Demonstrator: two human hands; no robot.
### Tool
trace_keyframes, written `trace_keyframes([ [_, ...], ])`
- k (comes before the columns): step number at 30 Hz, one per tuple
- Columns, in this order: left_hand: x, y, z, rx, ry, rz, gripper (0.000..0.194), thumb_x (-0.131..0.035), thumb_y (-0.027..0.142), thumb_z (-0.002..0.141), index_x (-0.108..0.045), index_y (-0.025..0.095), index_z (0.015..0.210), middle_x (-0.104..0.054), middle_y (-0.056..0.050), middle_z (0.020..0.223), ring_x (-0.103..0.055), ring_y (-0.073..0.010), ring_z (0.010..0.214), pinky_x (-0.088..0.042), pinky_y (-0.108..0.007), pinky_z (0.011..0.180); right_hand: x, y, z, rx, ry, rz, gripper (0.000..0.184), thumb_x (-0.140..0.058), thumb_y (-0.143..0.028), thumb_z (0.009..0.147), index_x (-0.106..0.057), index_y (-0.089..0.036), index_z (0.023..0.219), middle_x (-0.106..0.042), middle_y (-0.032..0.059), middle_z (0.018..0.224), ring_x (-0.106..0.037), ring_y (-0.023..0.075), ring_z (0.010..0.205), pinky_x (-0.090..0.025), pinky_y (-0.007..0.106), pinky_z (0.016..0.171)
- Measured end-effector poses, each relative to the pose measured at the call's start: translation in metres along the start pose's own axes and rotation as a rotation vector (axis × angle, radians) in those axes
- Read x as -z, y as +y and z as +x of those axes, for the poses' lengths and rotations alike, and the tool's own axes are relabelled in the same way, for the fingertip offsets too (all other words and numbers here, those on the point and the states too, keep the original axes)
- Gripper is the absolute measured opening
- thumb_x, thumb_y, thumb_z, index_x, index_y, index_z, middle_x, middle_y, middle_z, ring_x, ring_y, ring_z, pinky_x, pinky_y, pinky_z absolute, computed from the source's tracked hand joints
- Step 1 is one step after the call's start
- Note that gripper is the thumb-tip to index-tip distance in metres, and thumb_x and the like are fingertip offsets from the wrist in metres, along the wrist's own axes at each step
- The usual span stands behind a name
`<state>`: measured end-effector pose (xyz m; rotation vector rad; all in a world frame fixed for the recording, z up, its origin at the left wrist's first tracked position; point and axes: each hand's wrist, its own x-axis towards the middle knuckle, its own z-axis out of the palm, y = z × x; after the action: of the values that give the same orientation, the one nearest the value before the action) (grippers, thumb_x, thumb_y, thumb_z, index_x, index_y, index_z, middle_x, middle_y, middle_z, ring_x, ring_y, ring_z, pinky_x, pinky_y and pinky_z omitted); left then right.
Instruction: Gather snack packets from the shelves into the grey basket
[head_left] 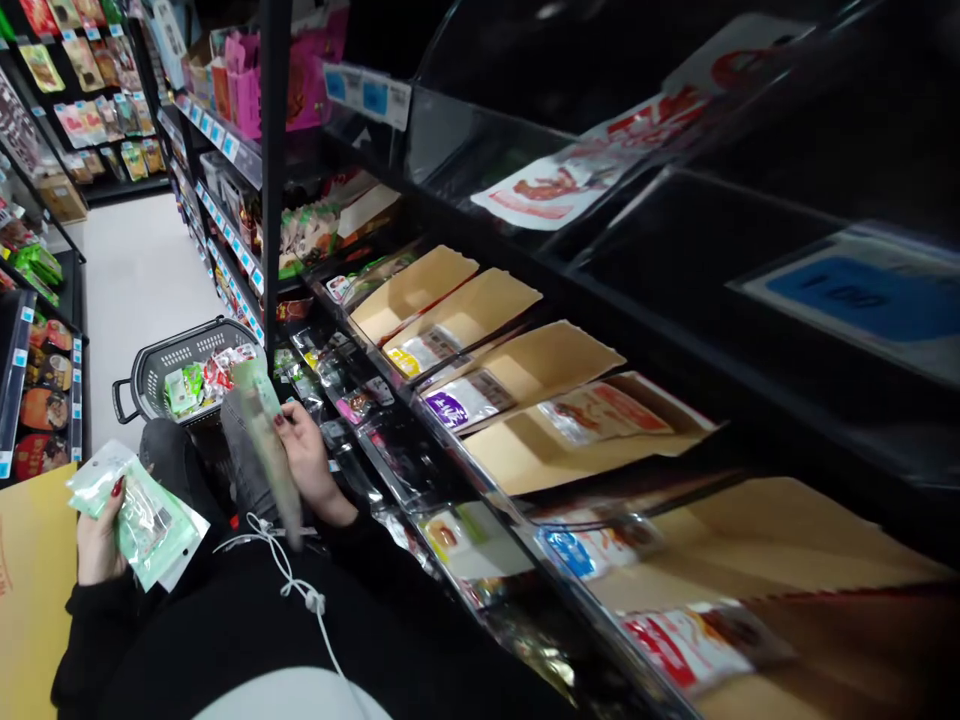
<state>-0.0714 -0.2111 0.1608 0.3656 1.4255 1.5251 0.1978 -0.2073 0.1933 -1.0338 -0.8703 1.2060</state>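
My left hand (pixel 101 540) is closed around several pale green snack packets (pixel 154 525), fanned out with the thumb on top. In my right hand (pixel 311 460) is another greenish packet (pixel 264 425), seen nearly edge-on and a little blurred, pinched between thumb and fingers above my knee. Beyond my knees a dark grey shopping basket (pixel 157 365) stands on the floor, with green packets (pixel 187 388) and red-and-white packets (pixel 225 365) in it. The right hand is close to the basket's near side, which my legs partly hide.
Cardboard display boxes (pixel 559 360) holding a few snack packets line the shelf on my right. A yellow carton (pixel 34 590) is at my left. A dark shelf post (pixel 274 170) rises beyond the basket, and the pale aisle floor (pixel 127 250) runs ahead between stocked shelves.
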Motion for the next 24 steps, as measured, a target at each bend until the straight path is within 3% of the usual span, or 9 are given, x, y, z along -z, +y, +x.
trace_keyframes([
  [3,0.004,-0.003,0.004,-0.002,-0.015,-0.004,0.032,-0.072,0.005,0.065,-0.069,0.016,0.095,-0.072,0.000,0.085,-0.067,-0.0120,0.067,-0.054,-0.034,0.088,-0.007,0.008,-0.004,0.146,0.179,-0.418,0.022,-0.044,-0.039,0.087,-0.048,-0.019,0.081,-0.047,-0.0031,0.058,-0.041,0.0093,0.049,-0.027,0.022,0.050],
  [6,0.008,-0.003,0.003,0.015,-0.013,-0.005,0.034,-0.072,0.006,0.065,-0.069,0.017,0.098,-0.073,-0.001,0.087,-0.067,-0.0133,0.067,-0.055,-0.035,0.086,-0.013,0.016,-0.009,0.193,0.161,-0.600,0.023,-0.036,-0.035,0.091,-0.049,-0.018,0.083,-0.047,-0.0025,0.058,-0.044,0.0102,0.048,-0.027,0.023,0.051],
  [12,0.010,-0.002,-0.001,-0.014,0.058,-0.001,0.037,-0.073,0.007,0.063,-0.068,0.017,0.099,-0.072,-0.002,0.089,-0.068,-0.0156,0.075,-0.054,-0.034,0.088,-0.010,0.019,-0.011,0.192,0.153,-0.589,0.022,-0.036,-0.035,0.092,-0.048,-0.018,0.084,-0.053,-0.0010,0.062,-0.048,0.0114,0.051,-0.030,0.022,0.050],
  [18,0.008,-0.006,-0.001,-0.010,0.045,-0.004,0.036,-0.075,0.010,0.062,-0.069,0.016,0.097,-0.072,-0.004,0.089,-0.068,-0.0174,0.077,-0.054,-0.035,0.088,-0.008,0.012,0.001,0.185,0.203,-0.555,0.023,-0.038,-0.038,0.091,-0.047,-0.019,0.084,-0.054,-0.0007,0.063,-0.050,0.0121,0.054,-0.034,0.022,0.053],
  [24,0.010,-0.010,-0.005,-0.025,0.077,-0.024,0.038,-0.077,0.012,0.059,-0.068,0.016,0.096,-0.072,-0.004,0.089,-0.069,-0.0201,0.080,-0.053,-0.038,0.089,0.014,0.043,0.019,0.037,0.148,-0.551,0.025,-0.039,-0.042,0.088,-0.049,-0.018,0.086,-0.057,0.0004,0.066,-0.052,0.0137,0.058,-0.035,0.023,0.055],
])
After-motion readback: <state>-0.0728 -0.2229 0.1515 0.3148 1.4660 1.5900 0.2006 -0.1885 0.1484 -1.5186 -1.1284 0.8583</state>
